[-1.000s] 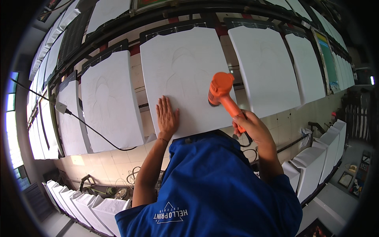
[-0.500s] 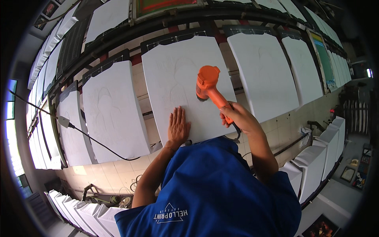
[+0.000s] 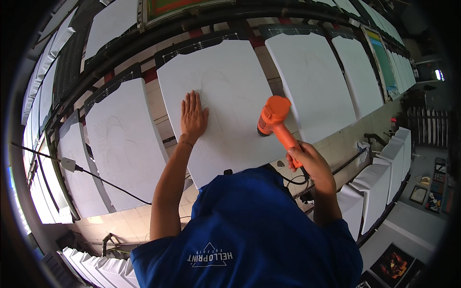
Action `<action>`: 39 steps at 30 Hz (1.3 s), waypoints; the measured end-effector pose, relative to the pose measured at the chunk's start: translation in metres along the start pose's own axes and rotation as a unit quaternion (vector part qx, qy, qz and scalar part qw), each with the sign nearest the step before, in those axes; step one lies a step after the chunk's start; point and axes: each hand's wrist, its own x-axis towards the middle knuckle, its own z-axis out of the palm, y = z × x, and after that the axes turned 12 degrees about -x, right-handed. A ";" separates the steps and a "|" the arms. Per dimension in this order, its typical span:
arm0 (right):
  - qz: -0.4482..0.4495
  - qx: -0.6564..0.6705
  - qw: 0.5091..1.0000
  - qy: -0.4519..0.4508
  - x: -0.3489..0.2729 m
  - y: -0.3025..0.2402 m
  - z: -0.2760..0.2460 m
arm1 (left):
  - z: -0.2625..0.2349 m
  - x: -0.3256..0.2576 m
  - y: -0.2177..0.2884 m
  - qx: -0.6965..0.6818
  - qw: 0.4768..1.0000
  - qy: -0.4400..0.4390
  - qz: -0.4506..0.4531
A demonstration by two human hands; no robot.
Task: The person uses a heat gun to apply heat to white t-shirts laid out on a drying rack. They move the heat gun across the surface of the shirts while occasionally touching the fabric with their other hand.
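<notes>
An orange heat gun (image 3: pixel 278 120) is gripped by its handle in my right hand (image 3: pixel 307 159). Its dark nozzle points down and to the left, over the near right part of a white shirt (image 3: pixel 230 91) stretched on a dark printing board (image 3: pixel 201 45). Faint raised outlines show on the white fabric. On the left half of that shirt lies my left hand (image 3: pixel 194 117), palm down with fingers stretched forward, holding nothing. A black cord runs from the gun's handle toward my body.
Neighbouring boards carry more white shirts (image 3: pixel 122 139) on the left and white shirts (image 3: pixel 312 81) on the right. A cord with a pale connector (image 3: pixel 68 164) crosses at the left. Framed screens (image 3: pixel 384 62) stand farther off, and more covered boards (image 3: pixel 372 189) line the right behind me.
My left hand has slid forward and left across the shirt. My right hand has drawn the heat gun nearer and to the right. The whole view has shifted slightly.
</notes>
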 end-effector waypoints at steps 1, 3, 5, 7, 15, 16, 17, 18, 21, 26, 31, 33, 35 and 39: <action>0.010 0.004 1.000 0.009 -0.007 0.001 0.000 | -0.001 0.009 -0.001 0.001 1.000 -0.003 -0.008; 0.022 0.010 0.999 0.028 -0.017 0.002 0.000 | 0.000 0.013 0.001 -0.008 1.000 -0.005 -0.013; 0.019 0.013 0.999 0.040 -0.020 0.003 -0.001 | 0.003 0.007 0.005 -0.009 1.000 -0.015 0.001; 0.004 0.017 0.999 0.042 -0.018 0.007 -0.001 | 0.002 -0.004 0.013 -0.017 0.999 -0.026 0.024; -0.022 0.013 0.998 0.059 0.027 -0.008 0.008 | -0.010 -0.112 0.059 -0.079 0.976 -0.155 0.129; -0.019 0.009 0.998 0.062 0.028 -0.007 0.008 | -0.009 -0.120 0.058 -0.087 0.973 -0.162 0.139; -0.021 0.009 0.998 0.056 0.025 -0.006 0.006 | -0.007 -0.123 0.055 -0.094 0.969 -0.170 0.150; -0.022 0.008 0.999 0.049 0.018 -0.003 0.003 | -0.010 -0.119 0.054 -0.082 0.972 -0.171 0.136; 0.007 0.004 0.999 0.051 -0.009 0.005 -0.003 | -0.018 -0.086 0.037 -0.055 0.982 -0.143 0.108; 0.014 0.010 0.998 0.063 -0.018 -0.004 0.000 | -0.007 -0.009 -0.006 -0.007 0.999 0.003 0.047; -0.036 0.015 0.998 0.051 0.024 -0.010 -0.002 | -0.006 0.006 0.002 -0.013 1.000 0.005 0.020; -0.044 0.004 0.998 0.053 0.043 -0.019 -0.004 | -0.003 -0.011 0.016 -0.018 0.999 -0.018 0.028; -0.032 0.017 0.996 0.081 0.059 -0.023 -0.002 | -0.001 -0.041 0.033 -0.029 0.997 -0.055 0.051; -0.045 0.011 0.997 0.062 0.069 -0.023 0.010 | -0.005 -0.115 0.053 -0.101 0.976 -0.126 0.144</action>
